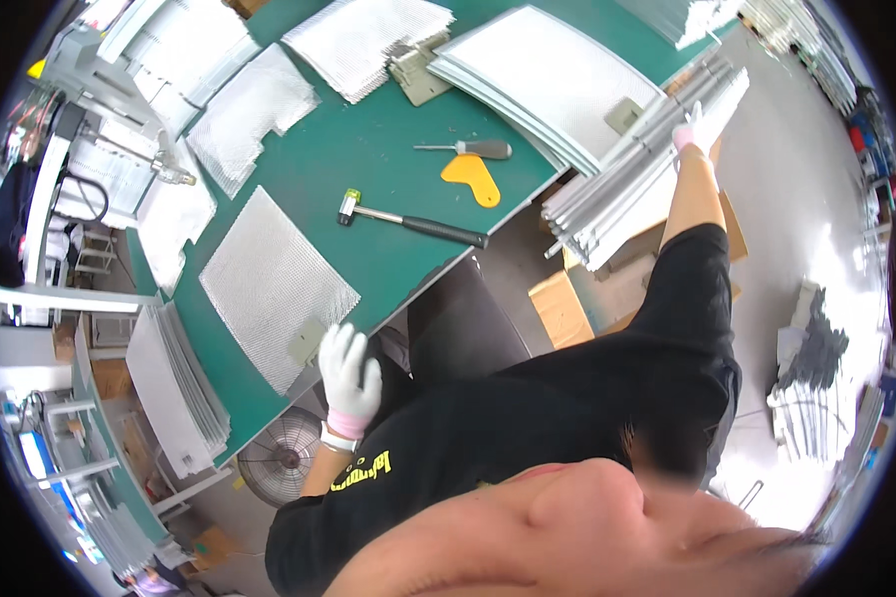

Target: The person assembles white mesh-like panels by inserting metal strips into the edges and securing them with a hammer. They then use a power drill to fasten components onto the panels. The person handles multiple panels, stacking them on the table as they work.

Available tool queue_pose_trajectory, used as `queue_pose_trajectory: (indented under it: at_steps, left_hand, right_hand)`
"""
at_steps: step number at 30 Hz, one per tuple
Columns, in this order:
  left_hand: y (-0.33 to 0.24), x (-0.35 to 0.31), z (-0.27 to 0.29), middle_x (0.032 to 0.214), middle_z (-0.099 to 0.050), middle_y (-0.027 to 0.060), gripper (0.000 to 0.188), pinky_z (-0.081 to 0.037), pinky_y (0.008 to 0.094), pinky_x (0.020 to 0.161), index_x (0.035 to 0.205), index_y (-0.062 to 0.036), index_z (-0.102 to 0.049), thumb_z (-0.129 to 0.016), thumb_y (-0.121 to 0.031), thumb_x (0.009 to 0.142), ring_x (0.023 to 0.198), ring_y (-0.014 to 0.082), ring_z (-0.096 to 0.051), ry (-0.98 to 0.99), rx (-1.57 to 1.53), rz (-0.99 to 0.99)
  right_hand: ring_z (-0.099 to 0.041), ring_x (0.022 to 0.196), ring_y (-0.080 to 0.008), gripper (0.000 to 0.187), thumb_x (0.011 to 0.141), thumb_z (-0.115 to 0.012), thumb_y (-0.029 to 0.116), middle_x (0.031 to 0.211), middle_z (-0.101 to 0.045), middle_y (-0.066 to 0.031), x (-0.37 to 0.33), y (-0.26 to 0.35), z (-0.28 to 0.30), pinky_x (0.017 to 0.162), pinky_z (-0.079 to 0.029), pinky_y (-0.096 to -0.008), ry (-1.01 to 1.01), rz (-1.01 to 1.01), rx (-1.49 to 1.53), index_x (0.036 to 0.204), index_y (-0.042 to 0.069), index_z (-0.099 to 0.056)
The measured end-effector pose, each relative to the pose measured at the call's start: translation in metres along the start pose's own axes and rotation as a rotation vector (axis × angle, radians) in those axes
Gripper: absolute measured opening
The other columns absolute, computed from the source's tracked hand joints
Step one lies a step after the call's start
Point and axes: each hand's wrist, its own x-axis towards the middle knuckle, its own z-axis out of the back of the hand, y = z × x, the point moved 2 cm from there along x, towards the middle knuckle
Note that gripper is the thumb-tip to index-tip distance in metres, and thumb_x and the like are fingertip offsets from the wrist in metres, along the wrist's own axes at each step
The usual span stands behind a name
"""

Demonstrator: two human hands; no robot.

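My left hand [348, 376], in a white glove with a pink cuff, is raised at the table's near edge with its fingers apart and nothing in them. Just beyond it a silver mesh panel [274, 284] lies flat, with a small greenish plate [309, 341] on its near corner. My right arm stretches far out to the right. There my right hand [694, 132], gloved too, reaches onto a bundle of long silver metal strips [627, 179]. Its fingers look stretched out over the strips; their exact contact is too small to make out.
On the green table [368, 149] lie a mallet [408, 219], a screwdriver [478, 149] and a yellow scraper [471, 180]. Stacked panels [548, 75] stand at its far right, more mesh sheets [254, 119] at the back. A cardboard box [562, 308] and a floor fan [284, 458] are below.
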Motion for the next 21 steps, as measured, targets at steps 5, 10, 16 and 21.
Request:
queue_pose_trajectory:
  at_steps: [5,10,16,21]
  left_hand:
    - [-0.021,-0.026,-0.017,0.140,-0.052,0.0247,0.048,-0.039,0.0507,0.109,0.123,-0.0024,-0.063,-0.070,-0.007,0.076,0.131,0.0429,-0.049,0.000,-0.072,0.135]
    - [-0.039,0.001,-0.039,0.134,-0.058,0.0199,0.044,-0.044,0.0484,0.105,0.123,-0.0047,-0.064,-0.069,-0.008,0.080,0.124,0.0385,-0.056,0.040,-0.261,-0.017]
    - [-0.063,0.048,-0.123,0.129,-0.065,0.0160,0.037,-0.047,0.0407,0.105,0.128,-0.0034,-0.063,-0.066,-0.014,0.093,0.121,0.0304,-0.061,0.460,-0.800,0.028]
    - [-0.142,0.087,-0.167,0.136,-0.062,0.0110,0.043,-0.046,0.0326,0.108,0.138,-0.0023,-0.055,-0.058,-0.023,0.101,0.128,0.0194,-0.058,0.115,-1.284,0.350]
  right_hand:
    - [-0.064,0.111,-0.0385,0.036,0.093,-0.055,0.024,0.121,-0.069,-0.0151,-0.012,0.011,-0.002,0.097,-0.049,-0.0440,0.202,0.083,0.086,0.125,0.013,-0.065]
    - [-0.069,0.098,-0.0351,0.026,0.097,-0.062,0.025,0.109,-0.073,-0.0143,-0.060,0.045,0.099,0.088,-0.053,-0.0415,-0.159,0.405,0.335,0.113,0.006,-0.070]
    - [-0.070,0.078,-0.0266,0.020,0.086,-0.069,0.011,0.096,-0.075,-0.0095,-0.198,0.124,0.291,0.071,-0.055,-0.0331,-0.268,1.016,0.498,0.105,0.007,-0.075]
    - [-0.062,0.062,-0.0236,0.023,0.077,-0.063,0.019,0.068,-0.056,-0.0030,-0.348,0.231,0.357,0.055,-0.045,-0.0386,0.195,1.412,0.709,0.099,0.013,-0.062]
